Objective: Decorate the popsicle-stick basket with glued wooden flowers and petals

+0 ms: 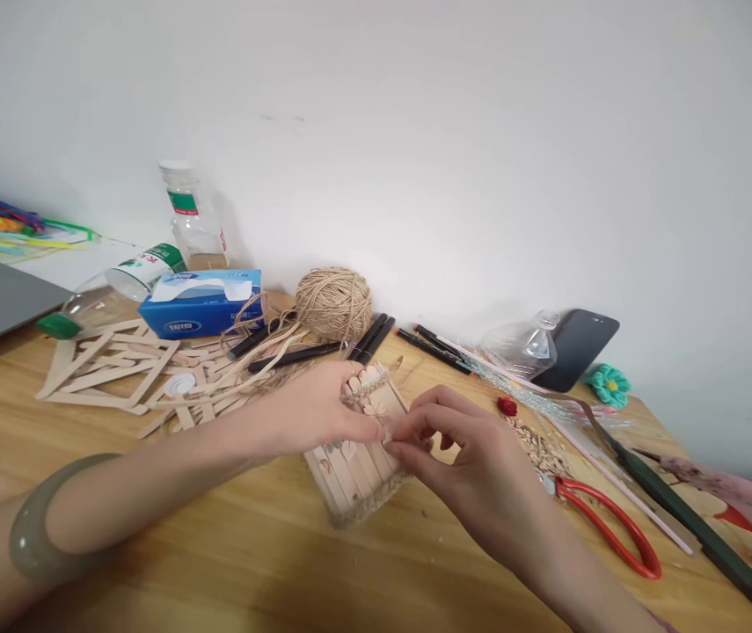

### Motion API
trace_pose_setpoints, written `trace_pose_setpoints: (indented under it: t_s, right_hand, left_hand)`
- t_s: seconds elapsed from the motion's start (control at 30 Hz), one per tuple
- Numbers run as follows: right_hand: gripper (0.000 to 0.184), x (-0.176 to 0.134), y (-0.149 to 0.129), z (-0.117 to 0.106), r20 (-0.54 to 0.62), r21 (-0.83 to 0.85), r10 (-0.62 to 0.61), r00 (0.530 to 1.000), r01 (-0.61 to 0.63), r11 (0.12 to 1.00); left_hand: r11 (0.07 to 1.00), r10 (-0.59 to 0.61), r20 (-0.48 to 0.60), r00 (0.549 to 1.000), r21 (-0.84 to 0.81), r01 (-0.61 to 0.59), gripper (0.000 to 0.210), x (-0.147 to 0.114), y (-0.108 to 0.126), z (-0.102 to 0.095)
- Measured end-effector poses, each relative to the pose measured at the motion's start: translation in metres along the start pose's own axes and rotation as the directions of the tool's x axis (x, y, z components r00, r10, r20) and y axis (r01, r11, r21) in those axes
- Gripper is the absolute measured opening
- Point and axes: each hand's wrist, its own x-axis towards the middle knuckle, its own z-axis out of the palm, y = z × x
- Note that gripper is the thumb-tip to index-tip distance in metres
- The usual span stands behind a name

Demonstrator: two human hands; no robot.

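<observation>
A small box-like craft made of wooden craft sticks [351, 479] is tilted above the table, with twine trim along its top and bottom edges and small flower and leaf shapes on its front. My left hand [323, 404] is wrapped around its upper left side, thumb across the front. Close to that thumb, the fingertips of my right hand [448, 440] are pinched together against the front of the craft. Whatever lies between those fingertips is too small to make out.
Behind are a twine ball [334, 303], a blue tissue box [204, 303] and black markers [372, 338]. Loose craft sticks [105, 365] spread at left. Red-handled pliers [613, 519], a pink glue gun [745, 505], a phone [577, 347] and a small red rose [507, 405] lie right.
</observation>
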Motion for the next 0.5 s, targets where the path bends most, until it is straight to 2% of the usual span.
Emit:
trace_pose_setpoints:
  t_s: [0.3,0.5]
  right_hand:
    - [0.013,-0.0067,-0.0051,0.0044,-0.087,-0.113,-0.057,0.995,0.047,0.993]
    - [0.015,-0.0092,-0.0063,0.0062,-0.134,-0.131,-0.089,0.987,0.072,0.989]
  left_hand:
    - [1.000,0.001,0.000,1.000,0.004,-0.001,0.031,-0.0002,-0.0010,0.0023]
    - [0.999,0.050,-0.010,0.999,-0.015,-0.051,0.023,0.0003,-0.0040,0.0016]
